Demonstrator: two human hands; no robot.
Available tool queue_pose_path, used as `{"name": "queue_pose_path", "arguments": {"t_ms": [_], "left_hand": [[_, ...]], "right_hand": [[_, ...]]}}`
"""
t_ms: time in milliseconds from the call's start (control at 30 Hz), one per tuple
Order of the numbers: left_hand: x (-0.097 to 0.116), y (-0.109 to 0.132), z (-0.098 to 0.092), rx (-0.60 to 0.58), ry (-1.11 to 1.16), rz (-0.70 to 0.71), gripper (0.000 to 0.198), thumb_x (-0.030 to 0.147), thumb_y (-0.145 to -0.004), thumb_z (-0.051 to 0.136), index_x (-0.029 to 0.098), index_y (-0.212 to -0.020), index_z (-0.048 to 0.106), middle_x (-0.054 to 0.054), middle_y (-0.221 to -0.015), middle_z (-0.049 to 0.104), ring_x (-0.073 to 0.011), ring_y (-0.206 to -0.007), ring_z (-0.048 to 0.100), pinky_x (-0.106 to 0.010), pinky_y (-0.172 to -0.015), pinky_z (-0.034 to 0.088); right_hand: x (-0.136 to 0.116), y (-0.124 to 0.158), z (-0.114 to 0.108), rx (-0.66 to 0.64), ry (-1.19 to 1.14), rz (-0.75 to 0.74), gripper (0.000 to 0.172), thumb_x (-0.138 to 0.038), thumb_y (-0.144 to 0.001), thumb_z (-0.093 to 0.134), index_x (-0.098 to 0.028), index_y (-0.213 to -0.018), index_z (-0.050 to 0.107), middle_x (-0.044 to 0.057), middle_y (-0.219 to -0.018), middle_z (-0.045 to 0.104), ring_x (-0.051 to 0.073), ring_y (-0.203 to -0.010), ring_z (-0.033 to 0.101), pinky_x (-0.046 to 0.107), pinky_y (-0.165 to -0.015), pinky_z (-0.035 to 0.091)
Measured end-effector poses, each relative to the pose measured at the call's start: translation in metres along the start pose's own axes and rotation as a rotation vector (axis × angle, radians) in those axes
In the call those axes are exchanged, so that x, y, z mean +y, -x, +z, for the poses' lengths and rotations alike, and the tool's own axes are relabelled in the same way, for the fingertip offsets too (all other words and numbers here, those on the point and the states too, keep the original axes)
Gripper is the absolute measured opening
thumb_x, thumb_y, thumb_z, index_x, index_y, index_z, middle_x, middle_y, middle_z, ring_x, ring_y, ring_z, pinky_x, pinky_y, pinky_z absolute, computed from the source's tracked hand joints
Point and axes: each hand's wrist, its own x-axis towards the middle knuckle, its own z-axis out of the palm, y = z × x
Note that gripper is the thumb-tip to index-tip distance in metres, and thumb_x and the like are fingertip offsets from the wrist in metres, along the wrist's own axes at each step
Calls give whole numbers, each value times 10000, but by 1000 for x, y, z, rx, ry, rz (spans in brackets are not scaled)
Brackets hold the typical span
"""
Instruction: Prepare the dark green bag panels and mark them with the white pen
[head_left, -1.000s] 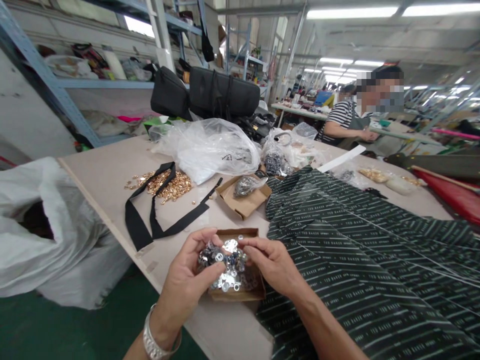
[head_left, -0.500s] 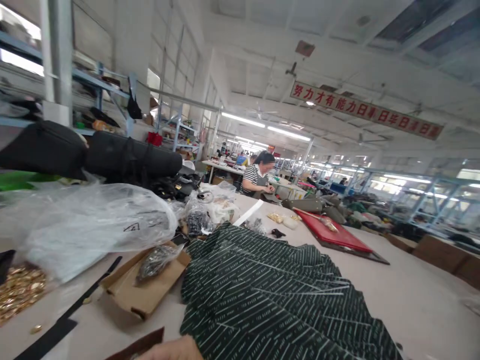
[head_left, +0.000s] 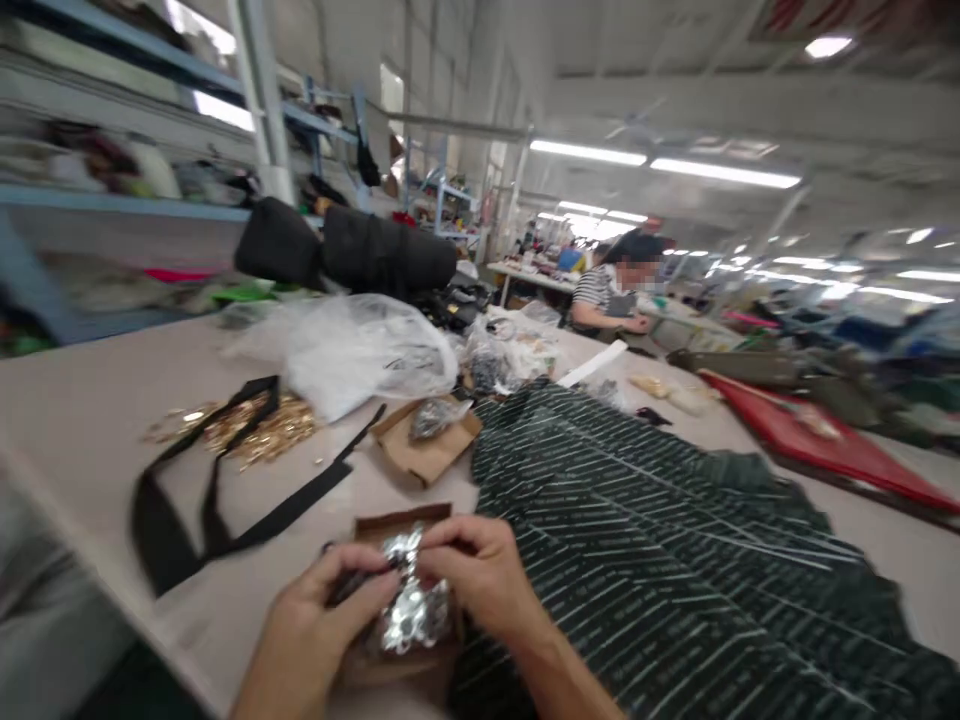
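Note:
A small brown cardboard box (head_left: 405, 517) stands near the table's front edge, filled with shiny silver metal pieces (head_left: 411, 610). My left hand (head_left: 319, 605) reaches over its left side, thumb and fingers pinched together. From the right, my right hand (head_left: 480, 570) comes over the same box, also in a pinch close to the left fingertips. Whatever lies between the fingers is too small and blurred to name. Dark green striped fabric (head_left: 637, 540) spreads just right of my right hand, touching the box's side or lying very near it.
Behind the box lie a cardboard tray (head_left: 420, 465) with a bagged dark bundle, a black strap (head_left: 300, 497) and a heap of gold metal pieces (head_left: 262, 430). Farther back are a clear plastic bag (head_left: 367, 350), black rolls (head_left: 390, 250) and a red board (head_left: 825, 435). A person (head_left: 607, 290) sits beyond.
The view has swung left and downward. Both my hands are now over the box of silver pieces; before, only part of one hand showed at the bottom edge.

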Motion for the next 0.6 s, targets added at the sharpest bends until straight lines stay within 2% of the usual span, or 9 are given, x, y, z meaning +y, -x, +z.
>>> {"name": "queue_pose_path", "arguments": {"t_ms": [167, 300, 333, 467, 600], "left_hand": [[-8, 3, -13, -33, 34, 2, 347, 375, -667, 821, 164, -839, 606, -3, -721, 643, -131, -644, 571, -220, -598, 474], [-6, 3, -12, -49, 36, 7, 329, 357, -668, 813, 165, -844, 613, 1, -707, 630, -131, -641, 554, -226, -603, 463], [-4, 3, -11, -45, 1, 16, 320, 358, -670, 809, 165, -842, 621, 3, -697, 623, -130, -637, 546, -223, -599, 458], [0, 5, -10, -25, -205, 83, 257, 357, -683, 783, 167, -808, 662, 7, -690, 622, -127, -636, 533, -210, -591, 437], [1, 8, -8, -27, -348, 163, 196, 343, -702, 752, 179, -777, 676, -3, -745, 656, -144, -666, 554, -230, -621, 446]], "right_hand": [[3, -4, -13, -67, 164, -42, 148, -292, -690, 766, -164, -764, 759, 17, -596, 687, 138, -553, 611, 241, -551, 505], [6, -1, -16, -168, 397, -111, 218, -340, -826, 656, -186, -930, 771, 70, -917, 732, 140, -635, 636, 215, -496, 465], [5, 0, -16, -174, 412, -126, 229, -348, -843, 635, -188, -938, 769, 70, -946, 726, 133, -634, 629, 211, -488, 450], [-3, 4, -13, -188, 367, -100, 247, -375, -839, 635, -161, -863, 755, 16, -689, 671, 114, -577, 552, 220, -542, 428], [-6, 6, -11, -197, 440, -116, 259, -383, -821, 653, -150, -729, 720, -8, -607, 599, 107, -572, 487, 224, -544, 379]]}}
